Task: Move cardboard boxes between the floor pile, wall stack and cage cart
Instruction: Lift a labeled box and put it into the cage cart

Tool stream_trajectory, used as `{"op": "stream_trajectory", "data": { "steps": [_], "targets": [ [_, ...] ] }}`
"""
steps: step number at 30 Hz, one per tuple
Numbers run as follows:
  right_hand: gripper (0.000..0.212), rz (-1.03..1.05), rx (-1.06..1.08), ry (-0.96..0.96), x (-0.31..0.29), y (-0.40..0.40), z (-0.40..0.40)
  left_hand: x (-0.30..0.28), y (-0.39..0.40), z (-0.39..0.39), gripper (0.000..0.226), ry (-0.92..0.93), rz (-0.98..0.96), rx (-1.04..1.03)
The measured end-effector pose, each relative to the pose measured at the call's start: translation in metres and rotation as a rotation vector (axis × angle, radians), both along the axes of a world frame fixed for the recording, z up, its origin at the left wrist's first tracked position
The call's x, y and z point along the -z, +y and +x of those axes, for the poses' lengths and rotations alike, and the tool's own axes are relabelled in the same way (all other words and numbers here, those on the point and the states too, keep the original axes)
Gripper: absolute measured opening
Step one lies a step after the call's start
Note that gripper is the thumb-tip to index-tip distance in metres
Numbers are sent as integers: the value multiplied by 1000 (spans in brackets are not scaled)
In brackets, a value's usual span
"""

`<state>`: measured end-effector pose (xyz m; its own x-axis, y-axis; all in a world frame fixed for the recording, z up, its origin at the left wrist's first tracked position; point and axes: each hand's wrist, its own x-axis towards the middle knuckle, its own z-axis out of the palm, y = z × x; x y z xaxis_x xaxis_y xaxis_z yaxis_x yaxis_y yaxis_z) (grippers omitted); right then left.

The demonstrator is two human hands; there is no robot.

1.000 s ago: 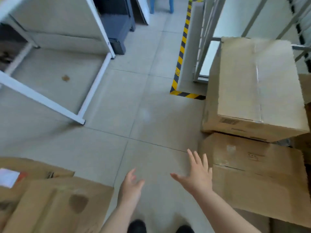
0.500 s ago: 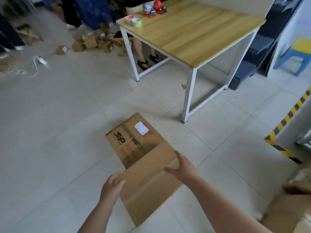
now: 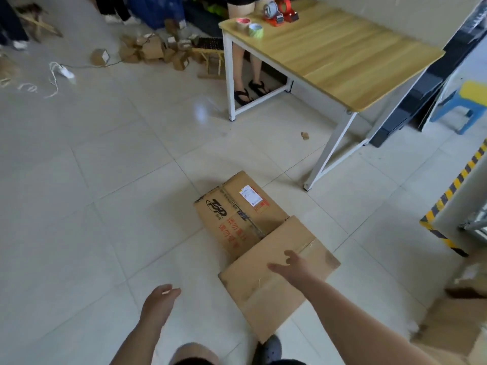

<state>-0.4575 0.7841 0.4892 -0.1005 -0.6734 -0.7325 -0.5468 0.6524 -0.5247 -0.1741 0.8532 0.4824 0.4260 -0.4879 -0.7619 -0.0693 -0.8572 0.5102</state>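
Note:
Two cardboard boxes lie end to end on the tiled floor in front of me. The near one is a plain brown box [image 3: 274, 283] with a taped seam. The far one is a printed box [image 3: 237, 217] with red characters and a white shipping label. My right hand [image 3: 292, 267] hovers over the plain box's top with fingers spread, holding nothing. My left hand [image 3: 158, 304] hangs open over bare tiles to the left of the box, apart from it. More cardboard [image 3: 453, 327] shows blurred at the lower right edge.
A wooden-topped table [image 3: 340, 56] with white legs stands behind the boxes, tape rolls on it and a person's legs [image 3: 247, 67] beyond. A black-and-yellow striped edge [image 3: 456, 191] lies right. Small cartons [image 3: 152, 48] and a white cable [image 3: 58, 75] litter the far floor.
My view swung from the stacked boxes at the right round to the two boxes on the floor. Both hands came off the plain box's sides; the left hand moved out to the left.

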Motion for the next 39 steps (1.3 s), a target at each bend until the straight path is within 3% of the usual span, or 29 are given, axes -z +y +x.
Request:
{"op": "stream_trajectory", "data": {
  "steps": [7,11,17,23,27,35,39],
  "targets": [
    [79,18,172,-38,6,-34,58,1,-64,42,38,-13,34,224],
    [80,23,306,-13,26,-73,105,21,-155,91,19,-78,28,492],
    [72,146,504,25,67,-107,180,61,-274,143,35,-156,49,891],
    [67,204,543,18,162,-147,222,173,-356,154,44,-153,105,994],
    [80,276,564,60,255,-165,226,271,-380,144,53,-170,149,1049],
    [84,364,884,126,444,-192,189,440,-452,117,70,-425,-1,1106],
    [79,438,1022,95,500,-195,184,498,-481,111,67,-351,-13,1086]
  ]
}}
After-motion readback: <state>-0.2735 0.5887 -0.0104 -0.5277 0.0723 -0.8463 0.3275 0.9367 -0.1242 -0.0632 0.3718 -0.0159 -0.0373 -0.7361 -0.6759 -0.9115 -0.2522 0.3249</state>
